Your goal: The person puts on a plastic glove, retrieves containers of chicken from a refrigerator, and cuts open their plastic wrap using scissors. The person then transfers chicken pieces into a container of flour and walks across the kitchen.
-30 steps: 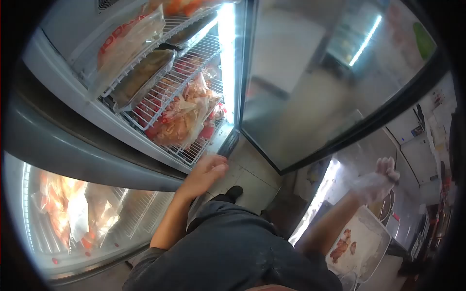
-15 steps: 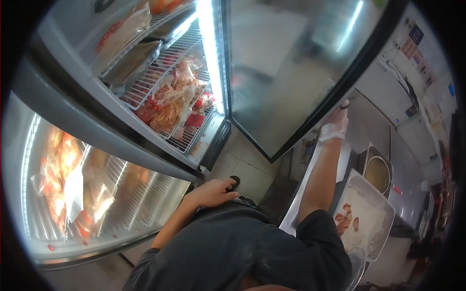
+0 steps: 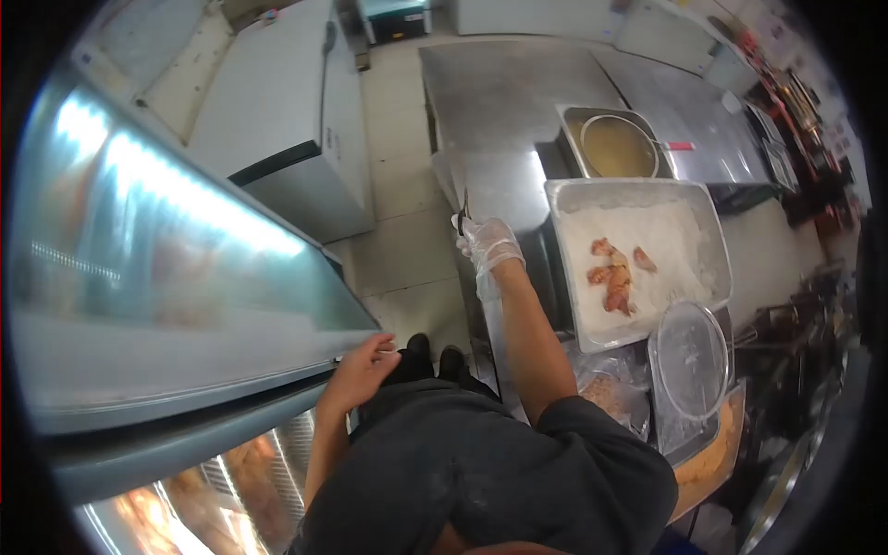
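Note:
My left hand (image 3: 359, 372) is bare, its fingers stretched and slightly apart beside the lower edge of the glass fridge door (image 3: 199, 356). In a clear plastic glove, my right hand (image 3: 490, 248) is over the near edge of the steel counter (image 3: 495, 120). Its fingers are closed on a thin dark metal tool (image 3: 464, 211), whose kind I cannot tell. To the right of that arm lies a metal tray of white flour (image 3: 666, 231), with several pieces of raw meat (image 3: 615, 282) on the flour.
Behind the flour tray stands a pan of yellowish liquid with a red-handled strainer (image 3: 618, 146) in it. A clear round lid (image 3: 689, 361) and a plastic bag of food (image 3: 606, 393) are nearer. A white chest freezer (image 3: 268, 102) stands across the tiled floor (image 3: 407, 194).
The upper fridge door has swung from wide open to nearly closed. My left hand has come up beside its edge. My view has turned right, towards the counter.

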Motion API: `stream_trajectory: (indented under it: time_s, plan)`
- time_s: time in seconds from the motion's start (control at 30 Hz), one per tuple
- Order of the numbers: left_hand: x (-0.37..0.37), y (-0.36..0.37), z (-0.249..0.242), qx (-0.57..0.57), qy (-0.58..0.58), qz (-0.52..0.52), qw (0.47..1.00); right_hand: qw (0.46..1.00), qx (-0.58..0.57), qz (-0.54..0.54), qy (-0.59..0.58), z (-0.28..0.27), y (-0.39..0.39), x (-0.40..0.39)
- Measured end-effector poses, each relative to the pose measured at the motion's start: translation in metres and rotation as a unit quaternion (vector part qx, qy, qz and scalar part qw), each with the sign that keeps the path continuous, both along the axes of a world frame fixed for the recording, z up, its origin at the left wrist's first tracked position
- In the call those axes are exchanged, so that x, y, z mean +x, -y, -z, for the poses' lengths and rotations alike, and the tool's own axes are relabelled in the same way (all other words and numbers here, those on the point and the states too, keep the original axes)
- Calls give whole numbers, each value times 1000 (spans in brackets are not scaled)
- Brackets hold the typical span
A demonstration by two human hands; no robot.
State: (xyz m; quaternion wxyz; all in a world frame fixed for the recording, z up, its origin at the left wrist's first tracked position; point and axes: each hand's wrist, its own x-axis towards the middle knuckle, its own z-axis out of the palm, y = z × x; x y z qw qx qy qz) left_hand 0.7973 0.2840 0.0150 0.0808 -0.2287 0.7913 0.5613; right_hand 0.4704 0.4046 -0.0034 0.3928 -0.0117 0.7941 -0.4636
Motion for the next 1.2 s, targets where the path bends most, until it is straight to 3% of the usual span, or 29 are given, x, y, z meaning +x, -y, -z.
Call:
stream_trajectory:
  time_s: [0.03, 0.07, 0.1, 0.13, 0.17, 0.23, 0.3, 0.33, 0.37, 0.4, 0.47, 0.53, 0.57, 0.63, 0.7, 0.77, 0.9, 1.0, 1.13, 1.2]
  plan:
    - [-1, 8, 6, -27, 20, -27, 999, 1000, 5, 12, 2, 4, -9, -10]
    - [-2, 17, 6, -23, 22, -17, 999, 986, 129, 6, -104, 4, -15, -16]
    - [-1, 26, 6, -98, 49, -21, 994, 946, 252, -3, -204, 4, -22, -20]
    - [-1, 37, 7, -173, 76, -27, 982, 944, 251, -22, -214, 4, -28, -24]
    - [3, 50, 15, -169, 76, -21, 982, 941, 250, -40, -223, 3, -34, -28]
    - [6, 72, 31, -249, 69, -22, 966, 941, 263, 124, -172, 5, -24, -40]
    - [-2, 88, 28, -231, 79, -28, 969, 940, 252, 123, -195, -17, -18, -33]
    - [-9, 94, 23, -205, 76, -49, 975, 927, 239, 103, -271, -25, -8, -29]
    - [-18, 101, 23, -180, 73, -71, 978, 907, 225, 81, -346, -27, 4, -27]
    - [-28, 108, 26, -177, 74, -66, 979, 924, 190, 78, -323, -15, 20, -31]
    - [-55, 126, 33, -62, 22, -107, 992, 972, -75, 123, -188, -21, 57, -18]
    - [-95, 145, 35, -18, -20, -108, 994, 929, -330, 166, 31, 10, 105, -21]
    - [-118, 155, 32, 24, -58, -115, 991, 927, -338, 163, 24, 7, 128, -24]
    - [-176, 177, 0, -101, -151, -25, 983, 902, -377, 162, 136, -6, 184, -37]
    - [-226, 207, -31, -135, -159, 59, 976, 892, -403, 130, 160, -13, 237, -64]
    - [-269, 236, -47, -205, -225, 74, 950, 880, -427, 94, 184, -23, 292, -96]
    - [-342, 315, -25, -297, -254, 91, 916, 895, -416, 68, 147, -36, 388, -168]
    - [-394, 361, -27, -248, -324, 74, 910, 886, -422, 150, 123, -39, 433, -223]
    - [-481, 421, 2, -185, -317, 97, 925, 879, -447, 155, 62, -28, 487, -317]
    - [-540, 451, 12, -68, -288, 114, 949, 873, -457, 158, 58, -13, 516, -375]
